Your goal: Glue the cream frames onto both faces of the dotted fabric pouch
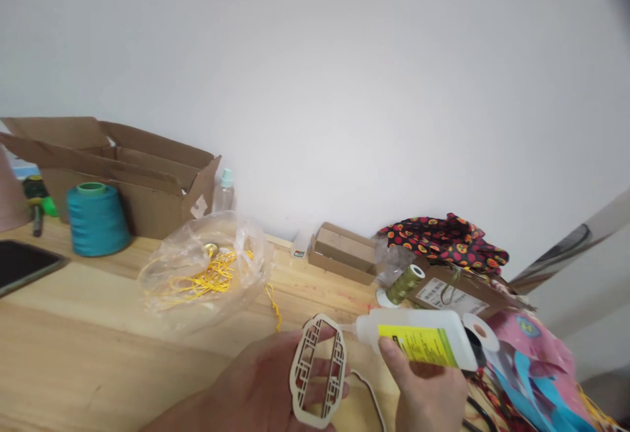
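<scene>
Right up close, we have the left hand (260, 379) holding an openwork wooden frame (303, 370), fingers spread behind it, presumably for backing, with its face turned up towards us. Just to the right, we see the right hand (433, 392) gripping a white bottle (418, 337), fingers wrapped round and thumb against the yellow label; it lies almost level, which seems to bring the nozzle to the frame's far right edge, though we can't tell whether they touch. Between the hands, a thin curved strip (373, 394) rests on the table (98, 346). Farther out on the left, we spot yellow cord (216, 274) in a clear plastic bag (191, 235), likely bagged against tangling, and on the right a green thread spool (406, 284) stands tilted. Farthest, an open cardboard box (152, 209) sits by the wall (315, 90), behind a teal thread cone (97, 222).
</scene>
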`<action>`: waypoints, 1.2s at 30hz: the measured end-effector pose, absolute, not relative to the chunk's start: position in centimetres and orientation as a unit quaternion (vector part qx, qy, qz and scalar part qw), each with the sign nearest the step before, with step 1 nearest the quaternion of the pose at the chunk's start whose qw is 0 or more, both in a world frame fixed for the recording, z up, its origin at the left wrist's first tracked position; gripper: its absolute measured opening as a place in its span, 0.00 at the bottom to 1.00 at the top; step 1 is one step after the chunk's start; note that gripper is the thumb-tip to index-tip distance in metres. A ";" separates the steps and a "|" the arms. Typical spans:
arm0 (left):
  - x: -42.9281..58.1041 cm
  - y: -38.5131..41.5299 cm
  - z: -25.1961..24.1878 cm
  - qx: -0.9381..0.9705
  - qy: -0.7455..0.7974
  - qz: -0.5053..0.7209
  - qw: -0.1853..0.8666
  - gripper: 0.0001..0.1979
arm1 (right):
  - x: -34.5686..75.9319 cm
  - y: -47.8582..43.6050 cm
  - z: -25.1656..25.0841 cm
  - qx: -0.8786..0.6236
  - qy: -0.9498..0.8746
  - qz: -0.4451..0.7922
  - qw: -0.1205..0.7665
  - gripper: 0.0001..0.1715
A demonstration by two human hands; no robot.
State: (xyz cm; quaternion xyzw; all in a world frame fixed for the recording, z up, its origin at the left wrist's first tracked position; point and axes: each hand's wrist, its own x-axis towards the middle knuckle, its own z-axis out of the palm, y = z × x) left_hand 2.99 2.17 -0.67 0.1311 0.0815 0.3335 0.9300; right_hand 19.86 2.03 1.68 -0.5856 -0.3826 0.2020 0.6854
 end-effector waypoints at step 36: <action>3.2 2.2 -0.8 0.124 0.093 0.323 0.933 0.15 | 19.6 1.9 1.5 -0.591 -0.378 0.202 0.683 0.32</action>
